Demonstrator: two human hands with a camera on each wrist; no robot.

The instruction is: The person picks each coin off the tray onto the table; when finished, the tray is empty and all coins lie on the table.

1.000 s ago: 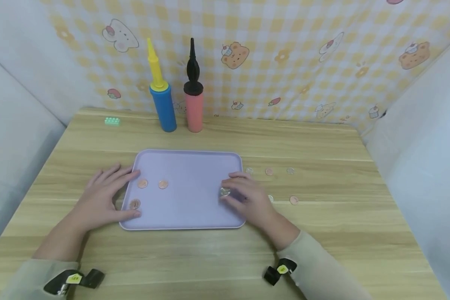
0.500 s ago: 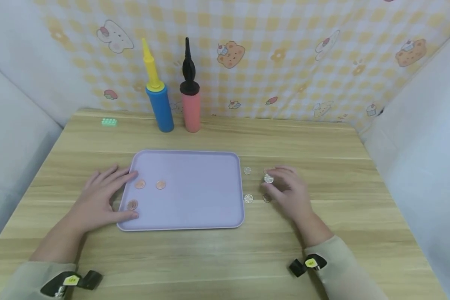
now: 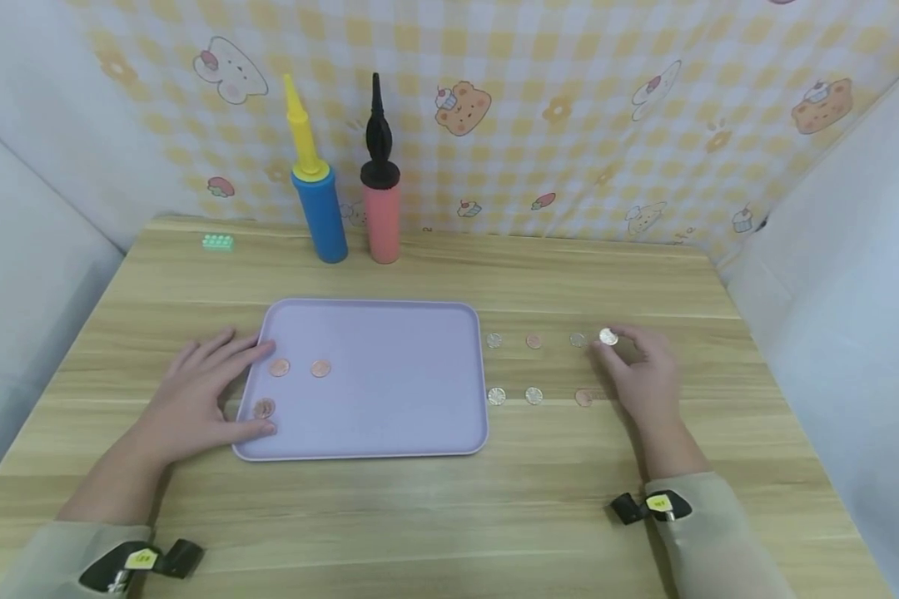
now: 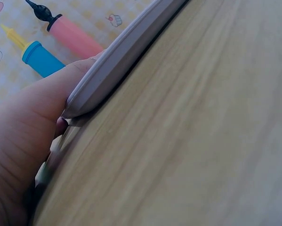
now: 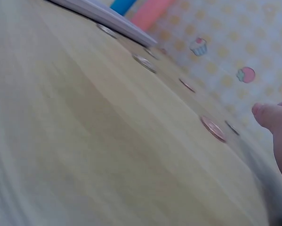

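My right hand (image 3: pixel 643 374) pinches a silver coin (image 3: pixel 608 336) between thumb and fingertips, at the right end of the coins on the table. Close to its left lie a silver coin (image 3: pixel 578 339) and a copper coin (image 3: pixel 583 398). In the right wrist view the thumb (image 5: pixel 270 115) shows, while the held coin is hidden. With fingers spread, my left hand (image 3: pixel 198 399) rests along the left edge of a lilac tray (image 3: pixel 389 374). Its thumb lies over the near corner. On the tray, near that hand, are three copper coins (image 3: pixel 320 368).
Between tray and right hand lie more coins in two rows: a silver one (image 3: pixel 494 340) and a copper one (image 3: pixel 534 341) behind, two silver ones (image 3: pixel 497 397) in front. A blue pump (image 3: pixel 320 216), a pink pump (image 3: pixel 382 220) and a green toy brick (image 3: pixel 218 242) stand at the back.
My right hand has moved from over the tray's right side out to the right, carrying the silver coin past the coins on the table. The left hand has stayed on the tray's edge.
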